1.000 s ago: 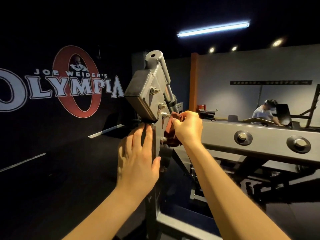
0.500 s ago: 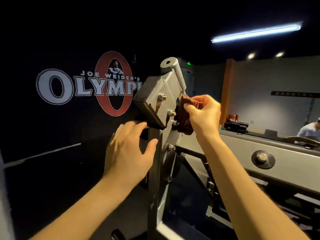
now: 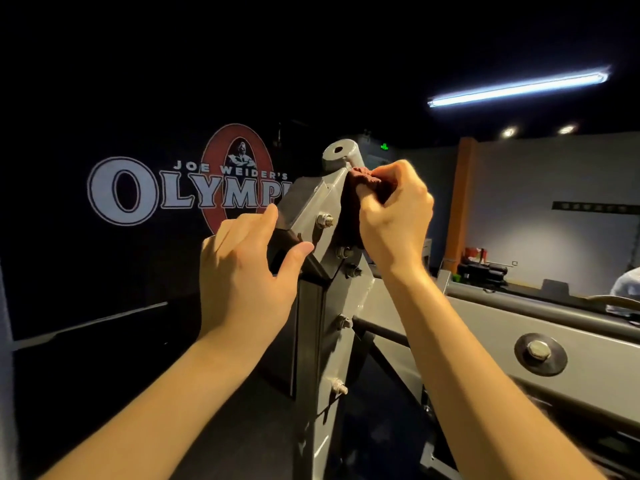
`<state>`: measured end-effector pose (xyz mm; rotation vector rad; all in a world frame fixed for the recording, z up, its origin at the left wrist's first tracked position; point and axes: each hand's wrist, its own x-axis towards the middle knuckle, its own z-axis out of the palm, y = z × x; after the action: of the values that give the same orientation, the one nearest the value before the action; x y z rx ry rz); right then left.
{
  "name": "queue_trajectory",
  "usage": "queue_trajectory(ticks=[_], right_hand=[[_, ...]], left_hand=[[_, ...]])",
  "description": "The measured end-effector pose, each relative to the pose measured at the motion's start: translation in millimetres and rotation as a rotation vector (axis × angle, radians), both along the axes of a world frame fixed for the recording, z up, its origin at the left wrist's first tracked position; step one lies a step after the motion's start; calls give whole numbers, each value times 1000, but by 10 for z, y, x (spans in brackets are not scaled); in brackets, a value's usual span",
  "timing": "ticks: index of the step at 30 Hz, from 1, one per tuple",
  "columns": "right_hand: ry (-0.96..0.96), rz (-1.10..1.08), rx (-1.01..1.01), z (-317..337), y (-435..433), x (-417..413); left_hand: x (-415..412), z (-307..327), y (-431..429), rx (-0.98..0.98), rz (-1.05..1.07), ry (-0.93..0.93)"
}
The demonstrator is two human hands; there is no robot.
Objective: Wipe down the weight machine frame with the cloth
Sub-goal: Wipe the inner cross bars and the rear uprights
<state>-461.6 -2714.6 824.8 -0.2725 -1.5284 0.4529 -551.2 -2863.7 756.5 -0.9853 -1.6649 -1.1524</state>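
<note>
A grey steel weight machine frame (image 3: 329,344) rises in the middle, with a bolted bracket and a round tube end at its top. My right hand (image 3: 394,216) grips a dark red cloth (image 3: 360,181) and presses it against the bracket's right face, just below the tube end. My left hand (image 3: 242,265) holds the bracket's dark left edge, fingers over the top and thumb against the front corner. Part of the cloth is hidden behind my right hand.
A long grey beam (image 3: 540,327) with a large bolt runs off to the right. A black wall with a logo (image 3: 187,192) stands behind on the left. A person's shoulder (image 3: 627,285) shows at the far right edge. The floor below is dark.
My right hand has slid the cloth upward along the bracket, from near the lower bolts to just under the tube end. My left hand has moved up from the post to the bracket's left edge.
</note>
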Motion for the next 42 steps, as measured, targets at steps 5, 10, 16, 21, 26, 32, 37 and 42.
queue_trajectory(ticks=[5,10,16,21,26,32,37,42], right_hand=[[21,49,163,-292,-305,75],[15,152,40,-443,-429,176],[-7,248,-59,-611,-579,305],[-414,126,35,-1376,-625,315],[-154,14,16,-1245,-394,452],[-236,-78,106,-1617,-590,213],[-505,3,-152,-2337,-617,446],[-249,56,-244,-2021,-520,418]], left_hand=[[6,-16,18,10,-9,14],[9,-24,-1,37,-88,-5],[-42,-30,-47,2,-106,22],[-96,-96,-125,-57,-144,-11],[-24,-403,-192,-100,-228,-126],[50,-697,-106,-281,-234,-289],[-4,-902,-133,-335,-264,-347],[-8,-1080,-117,-367,-308,-425]])
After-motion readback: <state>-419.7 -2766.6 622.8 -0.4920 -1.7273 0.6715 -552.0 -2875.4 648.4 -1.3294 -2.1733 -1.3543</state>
